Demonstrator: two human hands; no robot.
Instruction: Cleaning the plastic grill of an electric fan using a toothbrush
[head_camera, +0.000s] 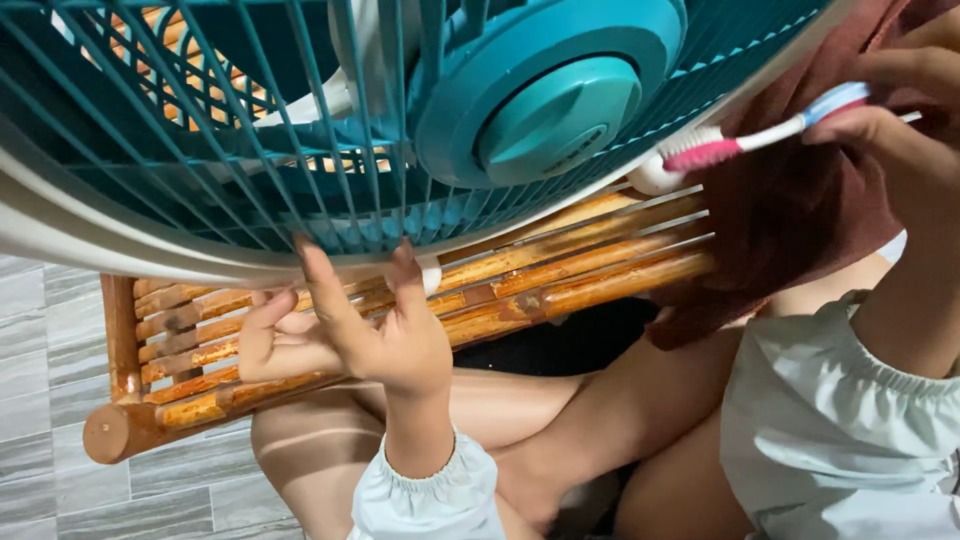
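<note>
A teal fan grille (250, 150) with a white rim and a teal round hub (555, 110) fills the upper part of the head view. My left hand (345, 335) reaches up from below and presses its fingertips against the grille's lower rim. My right hand (900, 130) at the upper right holds a toothbrush (745, 140) with a white and blue handle and a pink head. The brush head touches the white rim at the grille's right edge.
A bamboo slatted bench (560, 275) lies under the fan, its end post at the lower left. A dark red cloth (800, 210) hangs behind the brush. My crossed bare legs (540, 420) sit below. Grey floor tiles (60, 360) show at the left.
</note>
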